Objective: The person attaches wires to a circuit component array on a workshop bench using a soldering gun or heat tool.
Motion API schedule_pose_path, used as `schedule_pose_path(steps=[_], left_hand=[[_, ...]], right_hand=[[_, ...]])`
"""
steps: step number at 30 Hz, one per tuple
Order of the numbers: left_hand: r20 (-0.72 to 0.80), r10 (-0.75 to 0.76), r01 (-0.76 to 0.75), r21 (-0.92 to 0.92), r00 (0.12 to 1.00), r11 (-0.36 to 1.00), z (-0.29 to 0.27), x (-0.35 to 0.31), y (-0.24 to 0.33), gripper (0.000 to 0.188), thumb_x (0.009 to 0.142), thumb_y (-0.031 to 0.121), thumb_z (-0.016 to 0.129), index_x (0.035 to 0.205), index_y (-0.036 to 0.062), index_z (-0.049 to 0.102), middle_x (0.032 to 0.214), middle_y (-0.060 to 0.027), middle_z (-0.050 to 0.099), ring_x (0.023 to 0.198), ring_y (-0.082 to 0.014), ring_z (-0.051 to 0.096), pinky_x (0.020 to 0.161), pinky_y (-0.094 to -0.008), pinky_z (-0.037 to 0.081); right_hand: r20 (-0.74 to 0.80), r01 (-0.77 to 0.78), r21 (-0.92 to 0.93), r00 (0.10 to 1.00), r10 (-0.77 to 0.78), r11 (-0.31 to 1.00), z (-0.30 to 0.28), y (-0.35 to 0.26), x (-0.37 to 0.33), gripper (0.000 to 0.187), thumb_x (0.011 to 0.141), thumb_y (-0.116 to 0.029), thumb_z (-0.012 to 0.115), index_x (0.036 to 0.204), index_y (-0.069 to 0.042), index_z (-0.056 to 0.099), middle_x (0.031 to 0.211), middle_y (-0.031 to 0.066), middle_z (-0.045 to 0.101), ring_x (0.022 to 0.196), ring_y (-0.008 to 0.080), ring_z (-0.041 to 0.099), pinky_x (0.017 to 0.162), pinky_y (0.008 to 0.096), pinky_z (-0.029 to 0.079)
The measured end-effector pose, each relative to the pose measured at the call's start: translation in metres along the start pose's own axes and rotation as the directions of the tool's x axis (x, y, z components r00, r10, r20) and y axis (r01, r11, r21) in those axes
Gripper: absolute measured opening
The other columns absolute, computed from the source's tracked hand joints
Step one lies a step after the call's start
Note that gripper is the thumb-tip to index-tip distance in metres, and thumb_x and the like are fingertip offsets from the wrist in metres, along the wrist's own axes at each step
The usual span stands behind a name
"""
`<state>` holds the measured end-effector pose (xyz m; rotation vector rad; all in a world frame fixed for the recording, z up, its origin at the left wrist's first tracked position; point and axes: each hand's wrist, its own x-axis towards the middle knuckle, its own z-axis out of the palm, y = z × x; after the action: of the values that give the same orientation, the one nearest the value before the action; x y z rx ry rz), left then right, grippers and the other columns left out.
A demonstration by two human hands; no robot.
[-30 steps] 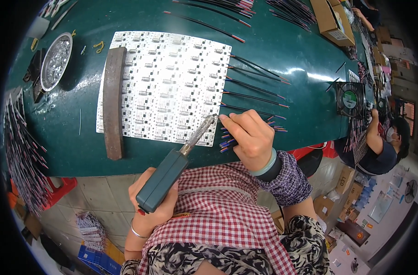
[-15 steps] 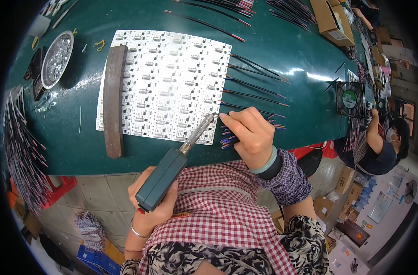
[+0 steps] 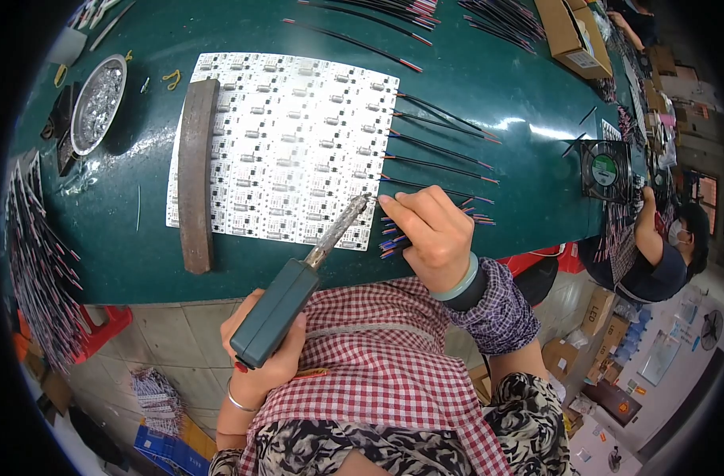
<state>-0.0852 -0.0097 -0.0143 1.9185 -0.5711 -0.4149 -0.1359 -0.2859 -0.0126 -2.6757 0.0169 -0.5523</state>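
Observation:
A soldering iron with a dark green, gun-like body is held in my left hand, fingers wrapped round it. Its metal barrel slants up to the right, and the tip rests at the right edge of a white circuit board panel covered in small components. My right hand is closed in a pinch at that same edge, beside the tip, on a wire mostly hidden by the fingers. Several black wires stick out from the board's edge above this hand. More wires with coloured ends lie partly under it.
A brown bar lies across the panel's left side. Left of it stands a metal bowl of silvery bits. Wire bundles hang at the table's left edge. A small fan and a cardboard box are right; a person sits beyond.
The soldering iron and my left hand have shifted very slightly left. The panel and attached wires have slid a touch left too. My right hand keeps its pinch.

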Motion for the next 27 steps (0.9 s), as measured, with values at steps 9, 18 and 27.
schedule_pose_path(steps=[9,18,27], left_hand=[[0.011,-0.041,0.041,-0.025,0.999,0.999,-0.001,0.006,0.01,0.023,0.07,-0.003,0.073,0.093,-0.0069,0.071,0.089,-0.0179,0.07,0.069,-0.0266,0.069,0.062,-0.0316,0.055],[0.027,-0.009,0.009,-0.005,1.0,1.0,-0.001,0.012,0.017,0.016,0.071,-0.003,0.073,0.086,-0.0045,0.07,0.081,-0.0156,0.065,0.061,-0.0264,0.064,0.056,-0.0325,0.05],[-0.081,-0.044,0.036,-0.095,0.996,0.995,-0.005,-0.008,0.001,0.02,0.077,0.003,0.076,0.095,-0.0031,0.071,0.084,-0.0131,0.069,0.066,-0.0239,0.066,0.062,-0.0317,0.052]], right_hand=[[0.004,-0.014,0.009,1.0,0.014,1.0,0.0,0.0,0.0,0.053,0.053,0.011,0.061,0.104,0.002,0.073,0.089,0.0122,0.066,0.078,0.0292,0.064,0.064,0.0369,0.053],[-0.005,-0.012,0.026,1.0,0.012,1.0,0.0,0.001,0.001,0.047,0.057,0.01,0.063,0.102,0.001,0.074,0.088,0.0117,0.066,0.077,0.0289,0.064,0.063,0.0364,0.053],[0.008,-0.026,0.017,1.0,0.026,0.999,-0.001,0.0,0.0,0.046,0.057,0.01,0.063,0.102,0.001,0.074,0.091,0.012,0.066,0.078,0.0287,0.064,0.063,0.0363,0.053]])
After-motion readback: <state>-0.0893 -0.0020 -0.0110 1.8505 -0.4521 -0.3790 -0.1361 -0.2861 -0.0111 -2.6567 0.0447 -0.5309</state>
